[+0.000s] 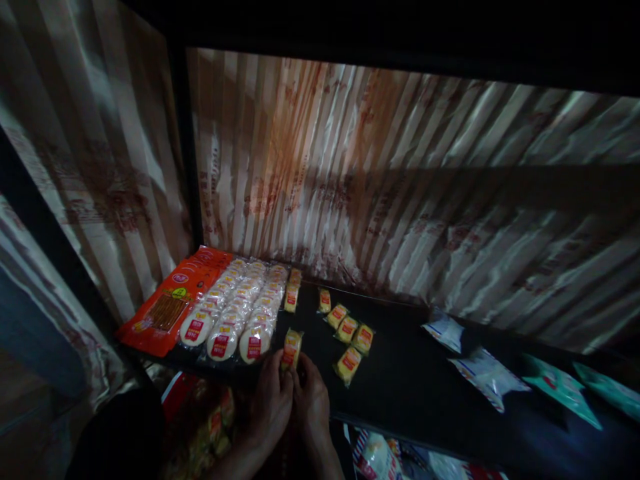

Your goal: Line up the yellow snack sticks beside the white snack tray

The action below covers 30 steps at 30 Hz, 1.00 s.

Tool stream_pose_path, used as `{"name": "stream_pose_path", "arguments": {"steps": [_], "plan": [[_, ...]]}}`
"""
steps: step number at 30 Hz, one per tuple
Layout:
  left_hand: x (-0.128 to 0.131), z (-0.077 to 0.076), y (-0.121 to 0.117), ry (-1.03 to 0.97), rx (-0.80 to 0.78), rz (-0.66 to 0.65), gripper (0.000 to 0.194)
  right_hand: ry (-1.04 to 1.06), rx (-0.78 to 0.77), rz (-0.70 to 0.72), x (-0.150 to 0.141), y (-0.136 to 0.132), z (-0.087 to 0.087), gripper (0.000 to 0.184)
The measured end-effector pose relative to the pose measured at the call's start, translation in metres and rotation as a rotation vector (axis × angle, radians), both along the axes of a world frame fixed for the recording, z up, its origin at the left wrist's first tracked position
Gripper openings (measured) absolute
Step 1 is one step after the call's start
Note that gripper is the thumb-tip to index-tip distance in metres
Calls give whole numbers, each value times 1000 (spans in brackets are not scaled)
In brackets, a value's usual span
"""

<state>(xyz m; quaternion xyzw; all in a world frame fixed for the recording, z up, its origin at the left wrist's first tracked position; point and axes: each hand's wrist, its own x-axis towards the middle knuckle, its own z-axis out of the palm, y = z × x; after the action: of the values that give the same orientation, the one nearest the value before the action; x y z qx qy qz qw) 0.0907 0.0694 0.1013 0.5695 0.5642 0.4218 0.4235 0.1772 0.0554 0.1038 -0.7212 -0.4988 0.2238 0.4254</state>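
My left hand and my right hand meet at the front edge of a black shelf. Both are closed around the lower part of a small yellow wrapped snack cake with a red label, held upright. Just left of it, rows of round white wrapped crackers overlap each other. Behind the hands, another yellow snack cake stands at the end of the crackers. Several more loose yellow snack cakes lie to the right.
Orange snack bags lie at the shelf's left end. White packets and green packets are spread on the right. Below, an open package of yellow snacks and other bags show. Striped sheeting hangs behind.
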Motion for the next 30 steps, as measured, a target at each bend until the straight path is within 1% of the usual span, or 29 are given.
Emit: {"name": "stream_pose_path", "arguments": {"steps": [4, 7, 10, 16, 19, 25, 30], "plan": [[10, -8, 9, 7, 36, 28, 43, -11, -39, 8, 7, 16, -4, 48], [15, -12, 14, 30, 68, 41, 42, -15, -65, 15, 10, 25, -6, 48], [18, -11, 19, 58, 69, 35, 46, -36, -66, 29, 11, 32, -4, 46], [20, -2, 32, 76, 12, -25, 50, -139, -50, 20, 13, 50, -3, 45], [21, 0, 38, 77, -4, -42, 52, -163, -43, 31, 14, 59, -3, 45], [28, -7, 48, 31, 6, -38, 53, -167, -12, 23, 15, 72, -2, 46], [34, -12, 54, -14, 15, -29, 54, -192, -18, 31, 19, 82, -7, 45]]}}
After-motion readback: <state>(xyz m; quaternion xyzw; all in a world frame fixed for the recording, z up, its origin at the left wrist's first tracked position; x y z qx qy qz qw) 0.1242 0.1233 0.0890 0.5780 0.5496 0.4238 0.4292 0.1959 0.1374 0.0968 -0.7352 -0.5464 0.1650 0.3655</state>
